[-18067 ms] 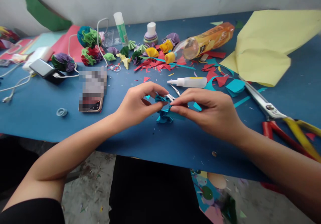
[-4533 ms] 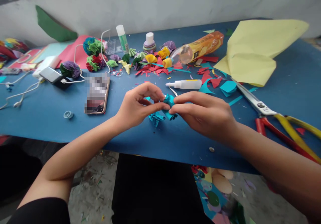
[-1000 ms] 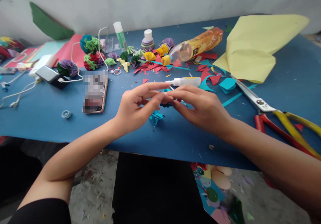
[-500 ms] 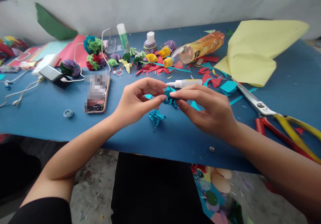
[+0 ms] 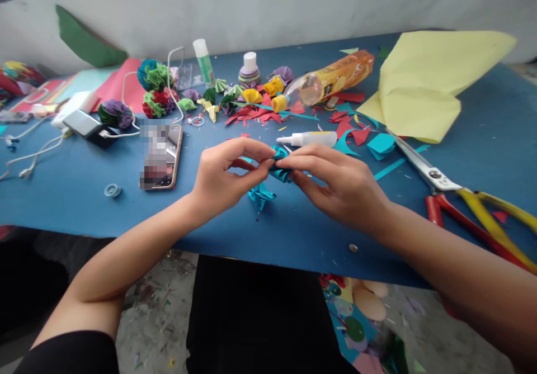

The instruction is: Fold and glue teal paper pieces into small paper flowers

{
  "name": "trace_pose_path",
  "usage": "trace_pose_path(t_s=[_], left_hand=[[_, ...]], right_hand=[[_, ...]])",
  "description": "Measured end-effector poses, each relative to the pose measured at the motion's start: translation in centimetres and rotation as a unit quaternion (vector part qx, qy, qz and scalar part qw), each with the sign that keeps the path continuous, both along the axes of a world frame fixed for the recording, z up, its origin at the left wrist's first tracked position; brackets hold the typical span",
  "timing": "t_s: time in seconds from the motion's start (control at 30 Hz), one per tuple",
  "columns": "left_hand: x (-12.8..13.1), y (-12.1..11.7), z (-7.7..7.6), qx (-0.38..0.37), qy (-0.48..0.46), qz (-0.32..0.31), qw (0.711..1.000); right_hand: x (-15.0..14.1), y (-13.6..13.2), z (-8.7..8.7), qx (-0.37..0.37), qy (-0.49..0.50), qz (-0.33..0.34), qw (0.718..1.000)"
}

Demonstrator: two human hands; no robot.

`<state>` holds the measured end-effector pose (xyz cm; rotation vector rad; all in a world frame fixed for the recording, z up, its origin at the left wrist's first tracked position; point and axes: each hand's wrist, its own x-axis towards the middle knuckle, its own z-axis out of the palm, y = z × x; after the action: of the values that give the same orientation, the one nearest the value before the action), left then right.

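Observation:
Between both hands, above the blue table, is a small folded blue paper flower. My left hand pinches its left edge between thumb and fingertips. From the right, my right hand grips the same flower with thumb and index finger, partly hiding it. Just below, a second crumpled blue paper piece lies on the table. Behind my right hand rests a clear glue bottle on its side, with its nozzle pointing left.
Large scissors with red and yellow handles lie at the right beside yellow paper. An orange drink bottle lies behind red paper scraps. Left are a phone, a grey cap and paper pompoms.
The blue paper flower has been turned and tilted a little between my fingertips. Both hands have dipped slightly and shifted left, still gripping it.

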<state>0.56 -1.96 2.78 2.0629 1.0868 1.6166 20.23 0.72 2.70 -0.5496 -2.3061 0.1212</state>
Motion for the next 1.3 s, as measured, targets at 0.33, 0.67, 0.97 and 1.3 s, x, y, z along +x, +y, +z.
trace_pose_path(t_s=[0.33,0.67,0.97,1.3], left_hand=[[-0.1,-0.1,0.0,0.04,0.023,-0.013,0.999],[0.1,-0.2,-0.3,0.081,0.002,-0.016,0.997],[0.0,-0.4,-0.2,0.15,0.096,0.035,0.983],[-0.1,-0.3,-0.2,0.191,0.076,0.015,0.978]], right_hand=[[-0.2,-0.4,0.1,0.014,0.016,-0.026,0.999],[-0.1,-0.7,0.4,0.006,0.041,-0.012,0.999],[-0.1,-0.5,-0.1,0.038,0.032,-0.012,0.999],[-0.3,-1.1,0.6,0.007,0.039,-0.041,0.998]])
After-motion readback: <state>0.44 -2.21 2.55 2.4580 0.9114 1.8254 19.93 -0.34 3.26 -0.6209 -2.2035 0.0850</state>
